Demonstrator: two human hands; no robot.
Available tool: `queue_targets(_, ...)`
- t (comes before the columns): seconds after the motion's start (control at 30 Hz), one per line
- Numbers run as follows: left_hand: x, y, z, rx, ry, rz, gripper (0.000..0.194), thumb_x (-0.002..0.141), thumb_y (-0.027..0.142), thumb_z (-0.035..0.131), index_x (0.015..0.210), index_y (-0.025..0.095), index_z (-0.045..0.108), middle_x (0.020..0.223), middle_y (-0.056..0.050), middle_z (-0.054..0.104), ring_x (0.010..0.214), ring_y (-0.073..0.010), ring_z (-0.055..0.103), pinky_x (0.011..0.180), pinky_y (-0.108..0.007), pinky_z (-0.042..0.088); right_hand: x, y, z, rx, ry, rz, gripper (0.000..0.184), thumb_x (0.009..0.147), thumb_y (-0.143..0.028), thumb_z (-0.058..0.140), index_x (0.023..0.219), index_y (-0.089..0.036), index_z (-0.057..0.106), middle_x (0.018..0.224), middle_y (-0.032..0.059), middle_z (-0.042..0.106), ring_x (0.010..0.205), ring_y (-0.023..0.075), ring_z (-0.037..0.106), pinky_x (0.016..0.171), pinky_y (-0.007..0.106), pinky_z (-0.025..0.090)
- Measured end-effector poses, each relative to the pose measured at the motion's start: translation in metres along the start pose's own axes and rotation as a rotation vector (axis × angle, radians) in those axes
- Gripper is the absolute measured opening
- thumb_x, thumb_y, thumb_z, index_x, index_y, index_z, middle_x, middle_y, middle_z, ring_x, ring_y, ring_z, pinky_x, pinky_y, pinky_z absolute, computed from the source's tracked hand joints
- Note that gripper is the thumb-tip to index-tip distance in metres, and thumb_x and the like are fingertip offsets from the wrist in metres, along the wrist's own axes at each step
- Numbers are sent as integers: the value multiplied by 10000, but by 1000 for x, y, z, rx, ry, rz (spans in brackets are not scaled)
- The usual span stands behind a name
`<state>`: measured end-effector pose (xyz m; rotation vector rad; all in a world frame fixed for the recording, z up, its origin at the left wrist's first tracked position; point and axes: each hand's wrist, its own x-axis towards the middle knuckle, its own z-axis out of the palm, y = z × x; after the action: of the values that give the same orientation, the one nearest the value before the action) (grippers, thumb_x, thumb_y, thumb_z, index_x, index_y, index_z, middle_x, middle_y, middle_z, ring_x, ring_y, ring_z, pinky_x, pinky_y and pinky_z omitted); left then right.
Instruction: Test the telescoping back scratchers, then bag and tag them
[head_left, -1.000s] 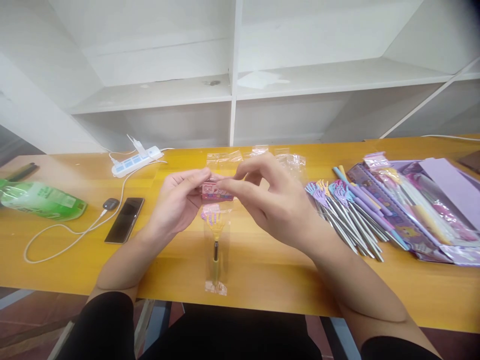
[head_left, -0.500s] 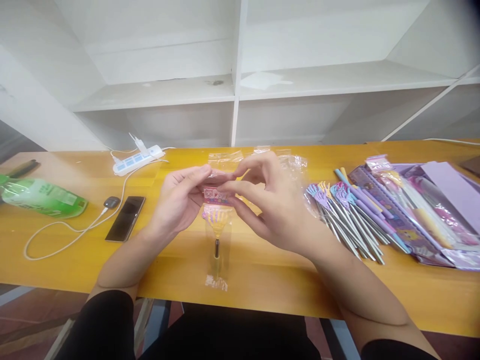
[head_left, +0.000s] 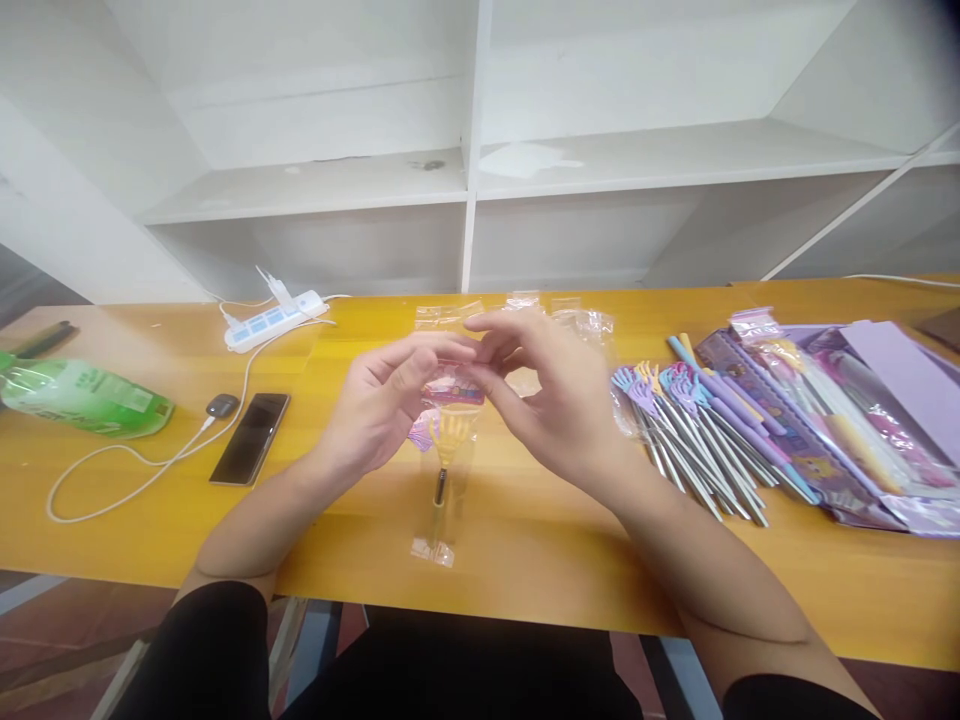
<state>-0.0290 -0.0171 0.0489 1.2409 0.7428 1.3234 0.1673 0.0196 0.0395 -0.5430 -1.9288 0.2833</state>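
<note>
Over the middle of the table, a clear plastic bag (head_left: 456,480) with a pink printed header (head_left: 454,388) hangs from my fingers. Inside it shows a back scratcher (head_left: 450,432) with a yellow hand-shaped head and a thin metal shaft pointing toward me. My left hand (head_left: 386,400) pinches the upper left of the bag. From the other side my right hand (head_left: 559,400) grips the top edge between thumb and fingers. Part of the opening is hidden behind the fingertips. A purple hand-shaped head (head_left: 424,430) lies just behind, partly covered by the left hand.
Several loose back scratchers (head_left: 686,430) lie to the right, beside a purple display box (head_left: 810,470) with bagged ones. More clear bags (head_left: 589,325) are at the back. On the left are a phone (head_left: 250,438), a green bottle (head_left: 90,395), a power strip (head_left: 276,320) and a white cable.
Both hands have come closer together at the bag's top, the left shifting right and its fingers folding over the edge. The bag has moved slightly right and tilted.
</note>
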Motion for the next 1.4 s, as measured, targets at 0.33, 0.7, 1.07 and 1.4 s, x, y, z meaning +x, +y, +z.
queue_targets(0.33,16,-46,-1,-9,-238,-302,423,942,512,846,1134,152,736,1041,-127,812,888,-224,808,891,-399,660,9,24,-8,-202,223,-151,234,1018,-116,690,1117,-304,787,890,3,709,768,152,660,671,312,568)
queue_targets(0.7,14,-43,-5,43,-192,-34,224,1072,431,693,1069,207,687,927,-21,762,680,-120,707,668,-268,545,2,45,-12,-213,-5,-215,354,1072,-213,647,1341,-417,751,1166,9,704,905,137,684,731,280,575)
queue_targets(1.07,13,-33,-10,81,-169,-20,259,1071,441,690,1061,183,683,871,-11,708,674,-121,690,648,-249,552,6,33,-14,-99,-7,-279,230,1055,-188,674,1224,-317,762,1219,53,751,1060,192,742,872,358,651)
queue_targets(1.4,8,-29,-5,338,-260,55,320,1127,450,580,1151,149,684,852,-13,664,687,-104,657,657,-227,532,7,8,-5,36,-19,113,179,995,-172,755,1147,-266,756,879,-8,632,768,133,600,675,292,515)
